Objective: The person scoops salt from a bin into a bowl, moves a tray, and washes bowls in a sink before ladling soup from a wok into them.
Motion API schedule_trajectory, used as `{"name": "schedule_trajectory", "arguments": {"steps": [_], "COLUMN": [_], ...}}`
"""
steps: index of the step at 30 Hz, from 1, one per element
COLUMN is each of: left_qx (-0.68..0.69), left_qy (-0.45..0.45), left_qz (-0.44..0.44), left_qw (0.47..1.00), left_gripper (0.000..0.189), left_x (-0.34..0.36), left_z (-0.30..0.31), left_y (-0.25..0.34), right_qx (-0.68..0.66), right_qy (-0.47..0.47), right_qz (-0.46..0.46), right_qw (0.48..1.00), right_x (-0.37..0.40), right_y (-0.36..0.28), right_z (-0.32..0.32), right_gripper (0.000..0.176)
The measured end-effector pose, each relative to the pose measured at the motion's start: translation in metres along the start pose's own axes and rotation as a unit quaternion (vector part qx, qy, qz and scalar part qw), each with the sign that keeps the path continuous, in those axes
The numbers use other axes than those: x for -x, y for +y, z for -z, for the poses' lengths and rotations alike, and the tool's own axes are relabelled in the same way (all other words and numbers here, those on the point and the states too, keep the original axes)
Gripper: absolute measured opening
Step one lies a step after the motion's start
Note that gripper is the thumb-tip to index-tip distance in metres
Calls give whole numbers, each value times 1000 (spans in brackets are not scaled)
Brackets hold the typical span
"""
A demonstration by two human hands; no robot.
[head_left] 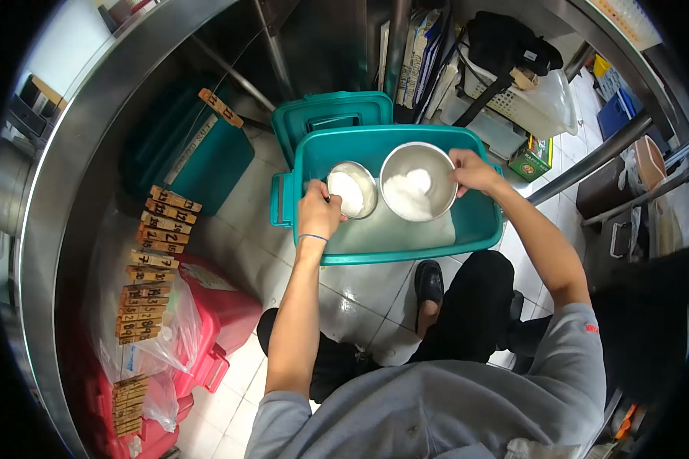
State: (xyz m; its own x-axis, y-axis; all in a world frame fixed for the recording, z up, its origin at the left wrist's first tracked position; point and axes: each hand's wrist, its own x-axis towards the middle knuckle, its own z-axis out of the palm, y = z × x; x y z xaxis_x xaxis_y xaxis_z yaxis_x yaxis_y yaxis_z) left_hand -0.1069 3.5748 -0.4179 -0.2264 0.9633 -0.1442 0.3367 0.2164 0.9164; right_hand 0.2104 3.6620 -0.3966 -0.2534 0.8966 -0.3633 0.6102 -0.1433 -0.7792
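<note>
A green bin [478, 229] stands on the floor in front of me, with white powder [390, 236] in its bottom. My left hand [319, 208] is closed on the near-left side of a small metal bowl [370, 200] that holds white powder. Just to its right, a larger metal bowl [439, 158] has a heap of white powder in it. My right hand [473, 173] pinches this larger bowl's right rim. Both bowls are over the bin, side by side.
A green lid [283, 122] leans behind the bin. Numbered wooden clips [157, 241] hang at the left, above red containers [222, 306] and a plastic bag. Another green bin [226, 168] is back left. Baskets [555, 107] and a metal table leg [589, 161] stand at the right.
</note>
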Motion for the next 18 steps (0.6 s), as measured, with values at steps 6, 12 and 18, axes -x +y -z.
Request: {"name": "schedule_trajectory", "arguments": {"steps": [6,12,18], "left_qx": [137,213,282], "left_qy": [-57,-70,-23], "left_qz": [15,28,-8], "left_qw": [989,974,959], "left_gripper": [17,14,13], "left_x": [-8,-11,-9], "left_z": [-26,-29,-17], "left_y": [-3,9,-6], "right_qx": [130,139,100], "right_qy": [198,303,421], "right_qz": [185,336,365], "right_qw": [954,881,825], "right_x": [32,53,54], "right_y": [-64,-77,-55], "right_z": [-23,-64,-35], "right_gripper": [18,16,16]}}
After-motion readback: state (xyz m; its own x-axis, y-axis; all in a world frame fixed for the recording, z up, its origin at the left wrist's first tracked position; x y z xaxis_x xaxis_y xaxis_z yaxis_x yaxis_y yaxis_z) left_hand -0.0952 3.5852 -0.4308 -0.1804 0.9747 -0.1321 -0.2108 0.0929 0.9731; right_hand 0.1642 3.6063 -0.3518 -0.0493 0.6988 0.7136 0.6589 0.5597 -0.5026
